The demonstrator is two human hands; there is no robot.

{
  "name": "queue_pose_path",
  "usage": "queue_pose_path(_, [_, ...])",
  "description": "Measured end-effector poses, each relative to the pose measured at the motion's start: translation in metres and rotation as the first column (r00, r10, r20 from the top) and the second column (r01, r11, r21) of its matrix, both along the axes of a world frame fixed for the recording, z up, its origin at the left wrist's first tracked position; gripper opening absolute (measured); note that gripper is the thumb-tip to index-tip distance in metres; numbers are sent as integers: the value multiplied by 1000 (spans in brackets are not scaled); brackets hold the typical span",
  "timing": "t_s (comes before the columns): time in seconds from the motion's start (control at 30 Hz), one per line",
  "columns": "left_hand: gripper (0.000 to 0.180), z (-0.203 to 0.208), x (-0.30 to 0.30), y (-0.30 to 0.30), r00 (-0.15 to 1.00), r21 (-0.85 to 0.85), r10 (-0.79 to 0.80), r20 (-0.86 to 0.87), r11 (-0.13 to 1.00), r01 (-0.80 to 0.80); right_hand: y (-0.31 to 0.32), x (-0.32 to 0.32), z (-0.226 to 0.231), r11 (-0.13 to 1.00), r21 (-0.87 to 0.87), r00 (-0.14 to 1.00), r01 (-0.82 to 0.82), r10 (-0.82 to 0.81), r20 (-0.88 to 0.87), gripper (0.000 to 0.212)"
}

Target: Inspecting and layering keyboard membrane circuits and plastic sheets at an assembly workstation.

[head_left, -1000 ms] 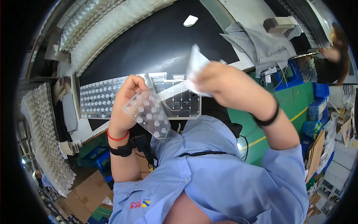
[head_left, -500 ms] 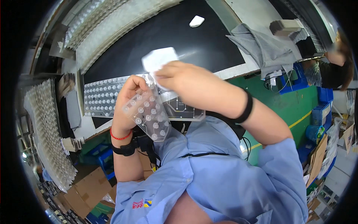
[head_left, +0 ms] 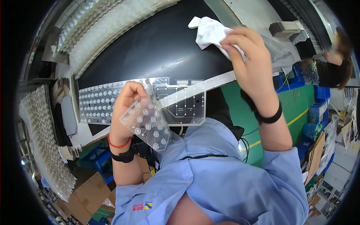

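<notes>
A clear plastic keyboard membrane sheet with rows of round domes lies along the table's near edge. My left hand is closed on its folded-up flap, fingers curled over the top of the fold. To the right of the fold, the lower layer with printed silver traces is exposed and overhangs the table edge. My right hand is up at the right, pinching a crumpled white cloth between thumb and fingers. The cloth hangs over the dark table top, against a small white piece.
Stacks of domed clear sheets line the table's far left, with another stack beyond its left side. Grey cloth lies at the right edge, partly behind my hand. A co-worker is at far right, near blue crates.
My right hand has swung away from the membrane sheet toward the upper right, carrying the white cloth. My left hand still grips the folded flap, which has shifted slightly downward.
</notes>
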State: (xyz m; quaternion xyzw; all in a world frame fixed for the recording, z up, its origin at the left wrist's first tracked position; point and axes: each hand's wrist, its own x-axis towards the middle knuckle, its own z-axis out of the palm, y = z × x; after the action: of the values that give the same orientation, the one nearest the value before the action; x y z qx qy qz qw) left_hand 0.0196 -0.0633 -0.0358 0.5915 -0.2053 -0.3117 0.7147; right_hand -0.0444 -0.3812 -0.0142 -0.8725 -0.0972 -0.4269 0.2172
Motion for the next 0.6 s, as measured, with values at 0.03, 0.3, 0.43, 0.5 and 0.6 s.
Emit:
queue_pose_path(0.03, [23, 1, -2, -2, 1000, -2, 4, -2, 1000, -4, 9, -11, 1, 1000, -2, 1000, -4, 4, -2, 8])
queue_pose_path(0.3, [47, 1, -1, -2, 987, 58, -54, 153, 997, 45, 57, -92, -53, 425, 870, 681, 249, 562, -470, 45])
queue_pose_path(0.43, [43, 5, -3, -1, 986, 41, -70, 153, 997, 65, 72, -94, -45, 279, 954, 657, 111, 700, -281, 43])
queue_pose_path(0.5, [41, 6, -2, 4, 978, 36, -96, 188, 995, 90, 79, -93, -29, 249, 962, 669, 114, 697, -260, 47])
queue_pose_path(0.6, [37, -2, -5, 7, 945, -32, -75, 319, 995, 90, 81, -83, -12, 271, 942, 578, 197, 744, -335, 44])
